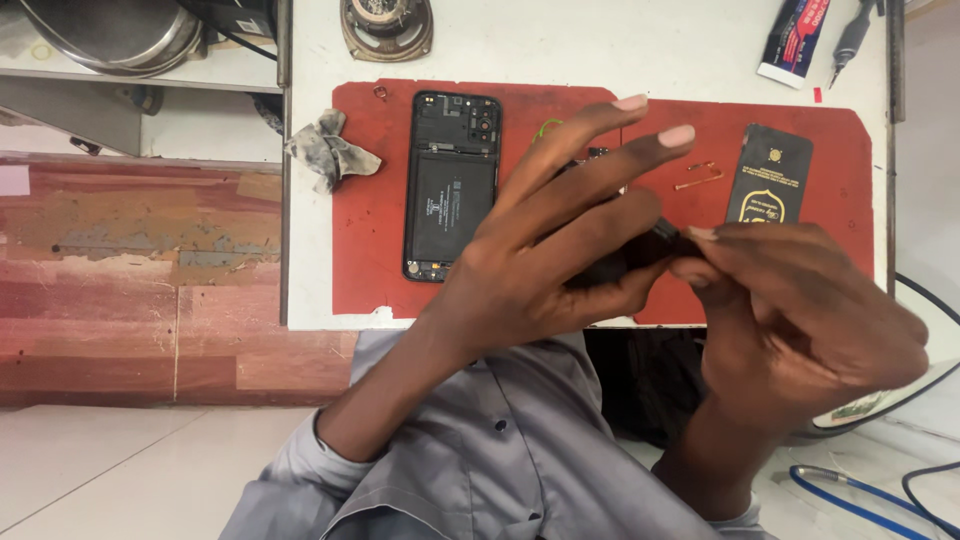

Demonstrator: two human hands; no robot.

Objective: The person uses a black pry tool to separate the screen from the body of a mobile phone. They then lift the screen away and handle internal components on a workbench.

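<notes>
Red mat (370,200) | black card (768,175) far right | both hands (560,250) pinching small black part (655,245)

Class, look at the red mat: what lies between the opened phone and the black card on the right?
In the head view, between the opened phone and the black card, the left hand covers most of the red mat; small copper-coloured parts lie beside the card.

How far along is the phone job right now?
Done: the black smartphone lies opened on the red mat, back cover off, battery exposed. In hand: left hand and right hand grip a small black part. Left: phone still open, copper-coloured bits loose.
</notes>
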